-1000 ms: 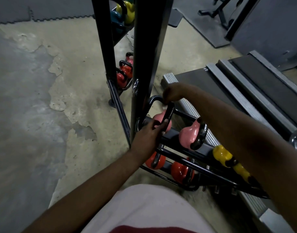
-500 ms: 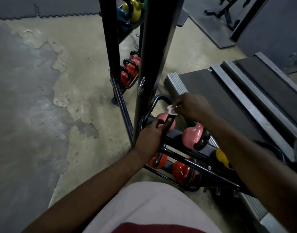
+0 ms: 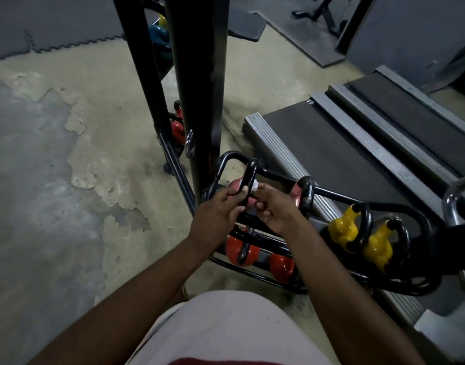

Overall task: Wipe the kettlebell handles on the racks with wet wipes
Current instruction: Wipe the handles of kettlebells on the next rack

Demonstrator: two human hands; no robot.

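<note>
A pink kettlebell sits at the left end of a low black rack, its black handle standing upright. My left hand grips the lower part of that handle. My right hand pinches a small white wet wipe against the handle's right side. A second pink kettlebell stands to the right, then two yellow ones. Red kettlebells lie on the tier below.
Two black upright posts of a taller rack stand just behind the hands, with more red kettlebells and a teal one on it. A treadmill deck lies close on the right. Bare, patchy concrete floor spreads to the left.
My right hand came down from the top of the handle to its lower right side with the wipe. The view shifted and now takes in the yellow kettlebells. My left hand stays on the handle.
</note>
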